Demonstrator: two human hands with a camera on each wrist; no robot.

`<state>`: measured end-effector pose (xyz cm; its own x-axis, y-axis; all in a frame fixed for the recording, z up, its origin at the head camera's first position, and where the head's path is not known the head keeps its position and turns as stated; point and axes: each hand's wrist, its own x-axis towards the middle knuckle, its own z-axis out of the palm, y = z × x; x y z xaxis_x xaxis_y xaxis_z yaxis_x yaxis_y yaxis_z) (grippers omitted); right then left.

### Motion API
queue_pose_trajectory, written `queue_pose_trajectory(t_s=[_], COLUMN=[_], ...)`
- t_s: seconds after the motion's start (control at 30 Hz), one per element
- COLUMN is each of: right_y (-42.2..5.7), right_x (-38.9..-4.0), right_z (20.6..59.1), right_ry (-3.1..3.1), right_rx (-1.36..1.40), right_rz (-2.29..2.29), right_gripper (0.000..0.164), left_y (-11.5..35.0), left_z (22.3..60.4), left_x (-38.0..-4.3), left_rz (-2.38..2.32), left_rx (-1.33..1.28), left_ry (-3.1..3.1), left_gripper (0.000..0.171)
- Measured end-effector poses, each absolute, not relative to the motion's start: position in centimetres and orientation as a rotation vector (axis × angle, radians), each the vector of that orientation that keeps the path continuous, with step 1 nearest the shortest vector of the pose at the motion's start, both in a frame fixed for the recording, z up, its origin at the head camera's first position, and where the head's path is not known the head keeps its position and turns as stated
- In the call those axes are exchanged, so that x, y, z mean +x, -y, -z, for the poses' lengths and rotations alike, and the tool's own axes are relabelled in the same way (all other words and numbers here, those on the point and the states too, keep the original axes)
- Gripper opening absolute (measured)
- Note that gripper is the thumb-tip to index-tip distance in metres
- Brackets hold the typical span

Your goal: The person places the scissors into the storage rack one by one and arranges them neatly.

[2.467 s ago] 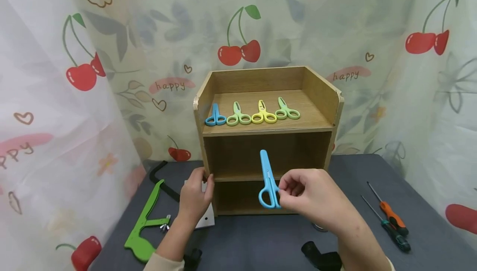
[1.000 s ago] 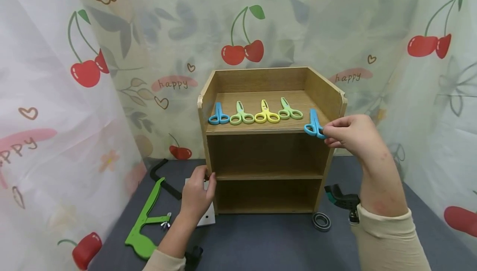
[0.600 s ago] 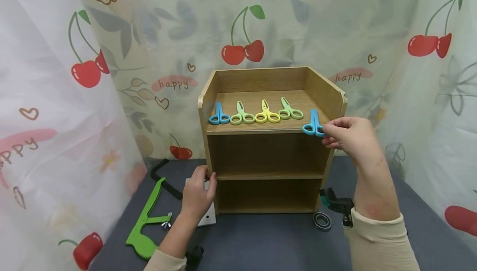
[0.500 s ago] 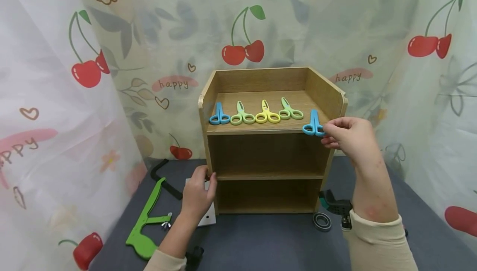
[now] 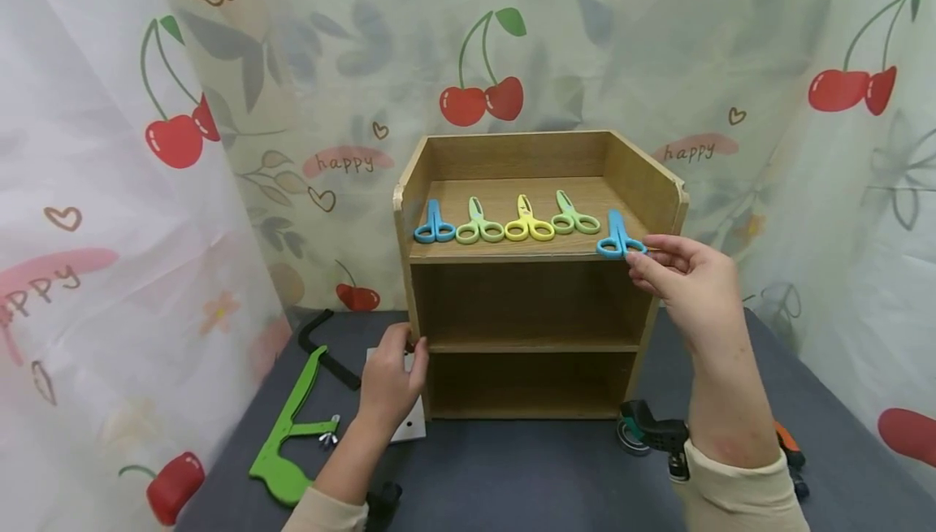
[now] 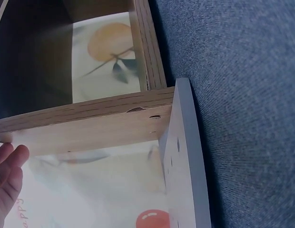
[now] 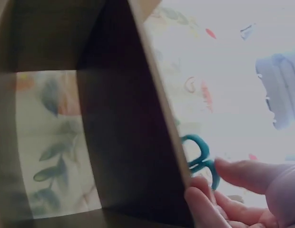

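A small wooden shelf unit point(image 5: 526, 257) stands on the dark table. Along its top board lie blue scissors point(image 5: 435, 223), green scissors point(image 5: 478, 223), yellow scissors point(image 5: 529, 222) and another green pair point(image 5: 574, 215). At the right end is a second blue pair of scissors point(image 5: 617, 238), blades pointing back, handles at the front edge. My right hand point(image 5: 691, 284) pinches its right handle loop; the right wrist view shows the loop point(image 7: 215, 175) between thumb and fingers. My left hand point(image 5: 391, 374) touches the unit's left side; its fingers point(image 6: 16, 154) lie against the outer panel in the left wrist view.
A green hacksaw-like tool point(image 5: 287, 443) and a black bent bar point(image 5: 336, 365) lie left. Behind my left hand stands a white plate with holes point(image 5: 411, 425). A ring bearing point(image 5: 630, 439) and an orange-handled tool point(image 5: 786, 439) are partly hidden by my right arm.
My right hand has carried the blue scissors up from in front of the unit to the top board's right end. The scissors have slid slightly farther back. My left hand has stayed put.
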<state>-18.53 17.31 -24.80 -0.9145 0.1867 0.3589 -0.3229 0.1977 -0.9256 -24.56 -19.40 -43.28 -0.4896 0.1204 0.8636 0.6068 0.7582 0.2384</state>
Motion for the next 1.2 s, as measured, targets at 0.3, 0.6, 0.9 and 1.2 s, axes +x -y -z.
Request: queue_pose_trajectory(t_s=[0.3,0.6,0.9,1.2], right_y=[-15.2,-14.4,-14.9,-15.3], right_x=[-19.7,-20.1,-20.3,-18.3], right_z=[26.2,26.5,25.3,28.4], right_ry=[2.092,2.076,2.213,1.993], right_rx=[-0.083,-0.012,-0.043,0.065], right_rz=[-1.015,-0.791,-0.768,-0.755], right_gripper=[0.029,0.030,0.038,0.032], left_y=[19.4,19.3,19.5,19.5], left_z=[43.4,43.5,43.3,43.5], left_x=[-24.6,-24.5,-24.9,-24.7], left_rz=[0.659,0.657,0.644,0.649], left_rx=[-0.549,-0.550,-0.551,-0.549], left_ry=[2.015,2.018,1.997,2.028], left_gripper=[0.016,0.016,0.016,0.018])
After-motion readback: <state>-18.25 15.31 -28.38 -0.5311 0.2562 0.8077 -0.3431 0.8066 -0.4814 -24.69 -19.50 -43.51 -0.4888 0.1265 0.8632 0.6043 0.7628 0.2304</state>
